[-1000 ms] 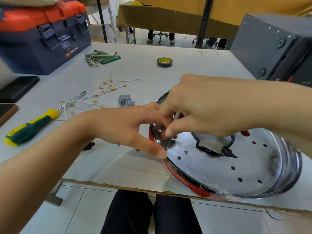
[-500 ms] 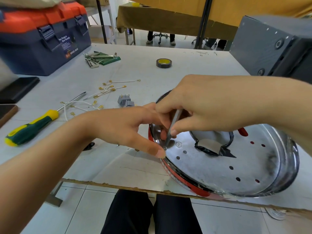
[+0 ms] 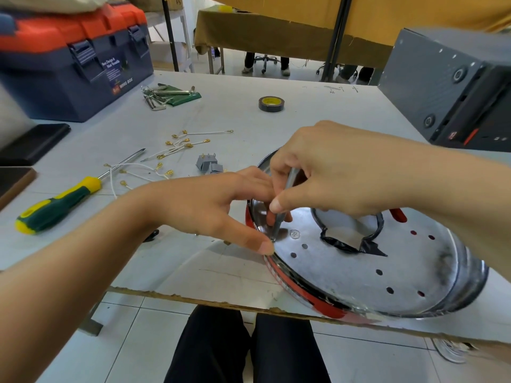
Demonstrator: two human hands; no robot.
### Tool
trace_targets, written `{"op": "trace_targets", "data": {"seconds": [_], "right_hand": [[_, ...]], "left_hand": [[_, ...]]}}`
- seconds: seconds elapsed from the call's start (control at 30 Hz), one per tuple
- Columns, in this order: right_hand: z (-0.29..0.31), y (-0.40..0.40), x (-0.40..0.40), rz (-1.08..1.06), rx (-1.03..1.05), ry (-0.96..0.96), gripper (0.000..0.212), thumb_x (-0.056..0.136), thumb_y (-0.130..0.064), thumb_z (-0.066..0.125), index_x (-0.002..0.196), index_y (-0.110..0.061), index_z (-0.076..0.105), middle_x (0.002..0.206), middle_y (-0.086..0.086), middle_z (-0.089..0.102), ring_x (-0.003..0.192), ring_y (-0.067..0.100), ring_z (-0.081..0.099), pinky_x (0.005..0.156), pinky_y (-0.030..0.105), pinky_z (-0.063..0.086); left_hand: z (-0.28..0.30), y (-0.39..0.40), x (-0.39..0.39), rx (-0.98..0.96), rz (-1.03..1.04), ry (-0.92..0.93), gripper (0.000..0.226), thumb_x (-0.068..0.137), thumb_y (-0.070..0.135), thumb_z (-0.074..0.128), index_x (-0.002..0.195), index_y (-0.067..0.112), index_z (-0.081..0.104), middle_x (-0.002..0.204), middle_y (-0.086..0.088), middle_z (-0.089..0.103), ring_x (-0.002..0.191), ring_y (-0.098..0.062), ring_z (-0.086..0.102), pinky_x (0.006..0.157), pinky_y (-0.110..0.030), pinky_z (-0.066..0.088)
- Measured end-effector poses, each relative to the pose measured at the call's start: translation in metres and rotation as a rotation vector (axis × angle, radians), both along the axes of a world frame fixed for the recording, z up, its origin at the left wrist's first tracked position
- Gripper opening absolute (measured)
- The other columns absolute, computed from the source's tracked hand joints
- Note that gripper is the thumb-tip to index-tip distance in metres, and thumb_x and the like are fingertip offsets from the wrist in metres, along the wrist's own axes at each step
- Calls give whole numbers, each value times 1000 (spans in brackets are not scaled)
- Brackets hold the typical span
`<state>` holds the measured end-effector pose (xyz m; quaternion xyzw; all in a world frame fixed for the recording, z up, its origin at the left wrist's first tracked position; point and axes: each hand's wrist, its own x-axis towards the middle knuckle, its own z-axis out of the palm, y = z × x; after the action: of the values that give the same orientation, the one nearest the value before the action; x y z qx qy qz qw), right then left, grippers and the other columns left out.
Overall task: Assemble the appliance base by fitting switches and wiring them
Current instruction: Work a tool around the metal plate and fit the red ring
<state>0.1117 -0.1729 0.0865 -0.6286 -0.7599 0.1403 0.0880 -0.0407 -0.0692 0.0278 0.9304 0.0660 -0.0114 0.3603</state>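
Note:
The round metal appliance base (image 3: 359, 277) lies tilted near the table's front edge, with a red band under its rim, several holes and a cut-out lined with black tape. My left hand (image 3: 210, 205) holds its left rim, thumb on the near edge and fingers over the far side. My right hand (image 3: 340, 167) pinches a thin metal tool (image 3: 282, 208) whose tip sits in a hole just inside the rim by my left thumb. A grey switch (image 3: 208, 163) and loose white wires (image 3: 177, 146) with brass terminals lie to the left.
A yellow-green screwdriver (image 3: 63, 201) lies at the left. A blue-orange toolbox (image 3: 69, 64) stands at the back left, with hex keys (image 3: 166, 94) and a tape roll (image 3: 271, 103) beyond. A dark grey box (image 3: 448, 87) stands at the right. The table's front edge (image 3: 193, 299) is chipped.
My right hand has lifted and turned slightly on the tool, so more of its shaft shows. The tip stays at the same hole and my left hand keeps its hold.

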Motion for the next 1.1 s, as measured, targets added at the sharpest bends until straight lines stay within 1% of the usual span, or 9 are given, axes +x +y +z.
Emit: {"op": "trace_targets", "data": {"seconds": [0.2,0.3,0.37,0.43,0.57,0.73,0.9,1.0,1.1], "right_hand": [[3,-8,11,-20,62,201,11,75,-24,72,66,-22,67,56,-8,64,47,-2,57,48,8,43],[2,-11,21,-48,84,448,9,76,-14,73,69,-18,69,51,-7,60,44,-3,52,45,6,39],[-4,-14,25,-79,100,584,7,76,-11,73,72,-16,70,53,-5,61,48,-2,52,48,7,41],[-12,-15,29,-118,131,635,7,77,-13,72,73,-18,69,58,-5,63,52,0,53,50,9,42],[-22,-16,31,-171,140,629,13,74,-35,69,72,-24,63,58,-8,63,53,1,54,53,11,45],[-26,-21,31,-193,129,602,15,85,-28,62,82,-14,57,78,-3,73,75,10,71,71,21,58],[-26,-27,34,-222,189,478,12,87,-31,60,83,-22,52,74,-11,67,69,10,71,66,27,57],[-27,-29,41,-238,212,420,11,94,-35,47,86,-29,51,73,-9,60,64,9,66,69,31,54],[-29,-29,58,-241,202,244,15,97,-33,41,89,-29,54,71,-16,58,62,-3,55,61,9,43]], "left_hand": [[1,-3,-4,-186,108,-180,42,83,27,60,122,12,58,124,1,61,121,-21,52,103,-47,39],[-2,5,-12,-200,306,-327,34,85,20,62,118,15,60,119,5,63,117,-16,56,100,-38,44],[-5,13,-23,-109,455,-388,22,87,11,65,107,20,63,107,8,67,105,-8,61,93,-24,48],[-8,21,-38,161,483,-247,18,85,13,67,99,25,64,95,10,66,87,-4,62,84,-25,51],[-23,21,-57,371,375,128,17,82,22,71,96,31,65,91,13,59,79,1,56,71,-11,45],[-31,16,-58,362,419,63,9,81,13,72,83,22,71,84,9,59,73,-2,58,67,-11,44],[-34,10,-53,330,475,-24,4,83,16,70,79,18,69,79,11,67,73,1,60,73,-22,50],[-29,0,-45,81,545,-176,8,86,10,64,79,11,63,77,3,73,72,-7,68,70,-24,55],[-21,-9,-34,-229,579,-332,7,86,1,61,79,3,60,69,-6,70,58,-15,65,55,-22,52]]}}
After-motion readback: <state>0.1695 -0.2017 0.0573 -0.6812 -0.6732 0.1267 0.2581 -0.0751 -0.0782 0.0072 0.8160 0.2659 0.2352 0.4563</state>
